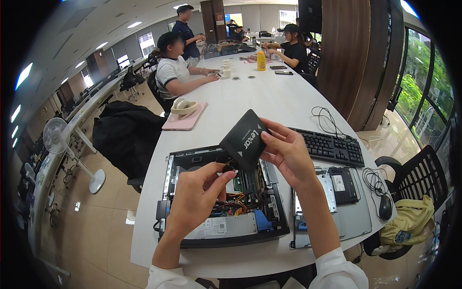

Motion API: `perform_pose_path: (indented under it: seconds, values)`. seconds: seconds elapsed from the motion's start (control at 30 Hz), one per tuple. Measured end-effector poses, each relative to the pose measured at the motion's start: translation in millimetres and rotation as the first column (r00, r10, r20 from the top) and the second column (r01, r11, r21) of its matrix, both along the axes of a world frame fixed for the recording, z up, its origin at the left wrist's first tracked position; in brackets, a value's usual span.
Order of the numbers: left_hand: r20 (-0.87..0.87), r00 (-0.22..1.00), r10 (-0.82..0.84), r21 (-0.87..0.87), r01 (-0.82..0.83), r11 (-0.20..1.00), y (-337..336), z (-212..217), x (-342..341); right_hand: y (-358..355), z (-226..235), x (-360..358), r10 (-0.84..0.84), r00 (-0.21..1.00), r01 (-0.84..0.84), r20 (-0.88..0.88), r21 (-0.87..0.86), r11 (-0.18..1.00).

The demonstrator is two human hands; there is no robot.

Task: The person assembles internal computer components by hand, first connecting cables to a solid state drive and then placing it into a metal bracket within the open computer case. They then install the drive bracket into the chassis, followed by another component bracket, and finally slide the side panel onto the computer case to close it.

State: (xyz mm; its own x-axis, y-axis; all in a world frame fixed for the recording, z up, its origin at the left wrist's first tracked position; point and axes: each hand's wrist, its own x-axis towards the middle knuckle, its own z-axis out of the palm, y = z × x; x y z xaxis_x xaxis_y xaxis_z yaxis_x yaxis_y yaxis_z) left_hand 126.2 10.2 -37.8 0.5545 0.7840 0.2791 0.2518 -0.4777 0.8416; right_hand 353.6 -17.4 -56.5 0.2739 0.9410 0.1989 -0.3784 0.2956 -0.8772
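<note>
My right hand (287, 151) grips a flat black solid-state drive (245, 137) by its right side, tilted above an opened desktop computer case (226, 229). Just below the drive's lower left edge, my left hand (199, 192) pinches a small black cable connector (228, 169) between thumb and forefinger. Whether connector and drive touch, I cannot tell. Inside the case are coloured wires (236, 197), part of a green circuit board and a silver power supply with a label. My hands and the drive hide part of the interior.
Right of the case lie a metal side panel (349, 219) with a black drive unit (342, 185), a keyboard (332, 147) and a mouse (385, 207). Headphones (184, 106) rest on a pink laptop (175, 123). A yellow bottle (261, 61) stands farther back, where several people sit or stand.
</note>
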Motion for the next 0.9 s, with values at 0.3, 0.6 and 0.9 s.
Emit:
perform_pose_path:
  seconds: [0.3,0.6,0.9]
  values:
    - [0.018,0.997,-0.076,0.011,0.076,0.997,6,-2,-5,14,-18,4,0.171,0.984,-0.175,-0.041,-0.1,0.98]
    - [-0.037,0.998,-0.041,0.068,0.043,0.997,3,-6,-3,17,-23,1,0.177,0.98,-0.184,-0.097,-0.069,0.981]
    - [-0.043,0.999,-0.021,0.142,0.027,0.989,5,-10,-2,14,-15,-4,0.091,0.995,-0.092,-0.041,-0.015,0.996]
